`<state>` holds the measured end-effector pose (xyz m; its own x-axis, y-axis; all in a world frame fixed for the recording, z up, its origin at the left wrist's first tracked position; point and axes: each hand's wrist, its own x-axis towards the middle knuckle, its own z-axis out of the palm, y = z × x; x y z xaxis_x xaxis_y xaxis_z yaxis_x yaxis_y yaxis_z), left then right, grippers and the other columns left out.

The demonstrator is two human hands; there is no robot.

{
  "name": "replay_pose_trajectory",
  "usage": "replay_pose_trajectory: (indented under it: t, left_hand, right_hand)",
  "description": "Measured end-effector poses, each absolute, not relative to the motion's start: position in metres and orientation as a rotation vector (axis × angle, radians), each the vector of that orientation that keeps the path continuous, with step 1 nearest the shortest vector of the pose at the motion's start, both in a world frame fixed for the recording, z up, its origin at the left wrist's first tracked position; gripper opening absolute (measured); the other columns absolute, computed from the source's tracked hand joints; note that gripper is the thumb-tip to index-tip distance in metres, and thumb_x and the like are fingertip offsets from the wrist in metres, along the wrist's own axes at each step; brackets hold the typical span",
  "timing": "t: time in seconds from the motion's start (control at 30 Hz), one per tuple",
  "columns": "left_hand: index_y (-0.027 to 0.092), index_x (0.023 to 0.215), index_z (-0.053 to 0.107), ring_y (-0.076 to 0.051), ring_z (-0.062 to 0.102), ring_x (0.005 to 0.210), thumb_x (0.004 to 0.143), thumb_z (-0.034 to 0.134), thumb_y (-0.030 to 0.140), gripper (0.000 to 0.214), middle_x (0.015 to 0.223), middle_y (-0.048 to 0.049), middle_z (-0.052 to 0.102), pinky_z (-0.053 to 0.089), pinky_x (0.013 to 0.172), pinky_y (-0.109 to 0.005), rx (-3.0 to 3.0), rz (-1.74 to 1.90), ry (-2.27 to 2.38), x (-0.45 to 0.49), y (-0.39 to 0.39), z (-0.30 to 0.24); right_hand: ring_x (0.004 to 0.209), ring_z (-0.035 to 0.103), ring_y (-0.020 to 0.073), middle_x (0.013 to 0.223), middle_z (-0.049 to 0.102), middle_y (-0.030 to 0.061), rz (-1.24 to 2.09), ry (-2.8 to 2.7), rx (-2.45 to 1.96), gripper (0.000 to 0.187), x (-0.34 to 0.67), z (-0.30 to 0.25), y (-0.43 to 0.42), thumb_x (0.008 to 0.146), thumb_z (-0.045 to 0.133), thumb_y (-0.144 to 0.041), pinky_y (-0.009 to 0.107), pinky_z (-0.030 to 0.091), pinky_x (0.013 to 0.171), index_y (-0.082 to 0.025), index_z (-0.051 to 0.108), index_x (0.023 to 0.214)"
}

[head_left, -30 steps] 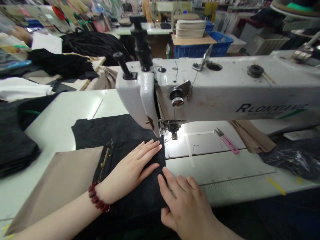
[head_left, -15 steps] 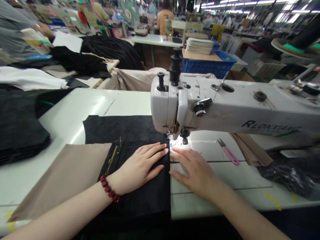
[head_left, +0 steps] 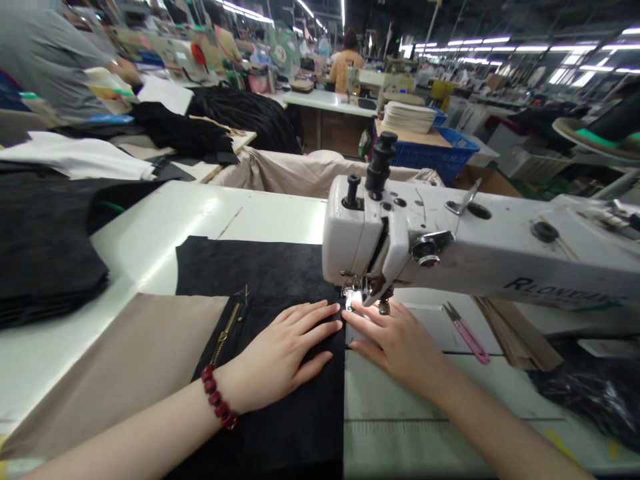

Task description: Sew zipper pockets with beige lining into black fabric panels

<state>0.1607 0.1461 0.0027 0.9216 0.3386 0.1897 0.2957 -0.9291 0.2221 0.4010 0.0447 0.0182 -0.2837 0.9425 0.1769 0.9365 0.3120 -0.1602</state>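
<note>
Black fabric (head_left: 295,413) lies flat on the sewing table, its right edge running up to the needle area of the sewing machine (head_left: 450,233). My left hand (head_left: 283,350) rests flat on this fabric with fingers stretched toward the presser foot. Just right of the fabric's edge, my right hand (head_left: 400,343) lies with its fingers extended, the tips near the lit needle plate (head_left: 354,301). A brass zipper (head_left: 225,333) is set in the black fabric left of my left hand. Beige fabric (head_left: 130,360) joins it and spreads to the left.
Pink-handled thread snips (head_left: 467,333) lie right of my right hand, beside brown strips (head_left: 520,333) and a dark plastic-wrapped bundle (head_left: 595,387). Stacked black pieces (head_left: 45,240) are at left. Behind stand a blue crate (head_left: 430,153) and a person in orange (head_left: 346,67).
The camera view has tilted, so the machine and table appear lower and further right. My right fingertips have come slightly closer to the needle area and fabric edge. My left hand stays flat.
</note>
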Motion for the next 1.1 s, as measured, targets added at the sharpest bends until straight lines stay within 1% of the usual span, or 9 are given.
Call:
replay_pose_trajectory:
  t: [0.1,0.2,0.3,0.4,0.53,0.67,0.87,1.1]
  left_hand:
    - [0.029,0.142,0.051,-0.024,0.041,0.141,0.100,0.050,0.042,0.044,0.155,-0.0028,0.042,0.039,0.117,-0.043,2.898,0.339,0.478,0.160,0.149,0.002]
    - [0.029,0.141,0.051,-0.025,0.043,0.140,0.099,0.051,0.041,0.044,0.153,-0.0041,0.045,0.039,0.117,-0.044,2.888,0.367,0.468,0.161,0.153,0.001]
    - [0.029,0.141,0.052,-0.025,0.044,0.140,0.099,0.052,0.041,0.044,0.151,-0.0051,0.047,0.031,0.121,-0.050,2.889,0.375,0.440,0.162,0.158,0.000]
    - [0.029,0.142,0.050,-0.025,0.042,0.141,0.100,0.051,0.041,0.044,0.152,-0.0051,0.046,0.024,0.124,-0.055,2.896,0.331,0.421,0.163,0.162,0.000]
    - [0.029,0.143,0.049,-0.025,0.039,0.143,0.100,0.049,0.042,0.044,0.155,-0.0042,0.042,0.023,0.124,-0.055,2.897,0.279,0.427,0.165,0.166,0.002]
    - [0.028,0.142,0.050,-0.025,0.040,0.143,0.099,0.051,0.040,0.044,0.154,-0.0048,0.043,0.023,0.124,-0.053,2.880,0.310,0.415,0.167,0.168,0.003]
    - [0.031,0.143,0.050,-0.024,0.040,0.143,0.100,0.050,0.040,0.044,0.154,-0.0038,0.043,0.022,0.124,-0.053,2.890,0.298,0.410,0.167,0.167,0.004]
    - [0.032,0.142,0.050,-0.024,0.037,0.144,0.101,0.047,0.042,0.043,0.156,-0.0017,0.041,0.022,0.124,-0.055,2.910,0.237,0.422,0.168,0.170,0.005]
  right_hand:
    - [0.118,0.056,0.0246,0.135,0.063,0.0047,-0.012,-2.319,-1.724,0.045,0.399,0.013,0.045,0.100,0.052,-0.044,0.042,0.042,0.103,-0.029,0.053,0.142]
    - [0.116,0.058,0.0234,0.136,0.063,0.0057,-0.048,-2.309,-1.710,0.047,0.398,0.009,0.046,0.099,0.055,-0.042,0.040,0.045,0.100,-0.027,0.052,0.143]
    - [0.112,0.060,0.0232,0.134,0.064,0.0058,-0.032,-2.290,-1.739,0.048,0.397,0.006,0.047,0.099,0.055,-0.042,0.040,0.047,0.097,-0.027,0.052,0.144]
    - [0.111,0.060,0.0236,0.133,0.065,0.0047,0.002,-2.272,-1.777,0.051,0.396,0.006,0.047,0.098,0.055,-0.044,0.040,0.047,0.097,-0.028,0.048,0.146]
    - [0.112,0.059,0.0246,0.132,0.065,0.0039,0.011,-2.253,-1.801,0.055,0.395,0.005,0.046,0.097,0.058,-0.043,0.041,0.046,0.099,-0.028,0.046,0.148]
    - [0.113,0.058,0.0250,0.132,0.066,0.0049,-0.015,-2.251,-1.806,0.057,0.394,0.004,0.047,0.096,0.059,-0.043,0.041,0.046,0.099,-0.026,0.045,0.149]
    - [0.112,0.059,0.0250,0.130,0.066,0.0058,-0.031,-2.245,-1.797,0.057,0.396,0.003,0.048,0.095,0.060,-0.043,0.042,0.046,0.098,-0.027,0.045,0.148]
    - [0.113,0.056,0.0255,0.135,0.063,0.0032,0.031,-2.248,-1.799,0.055,0.396,0.005,0.048,0.097,0.057,-0.043,0.042,0.045,0.097,-0.027,0.045,0.148]
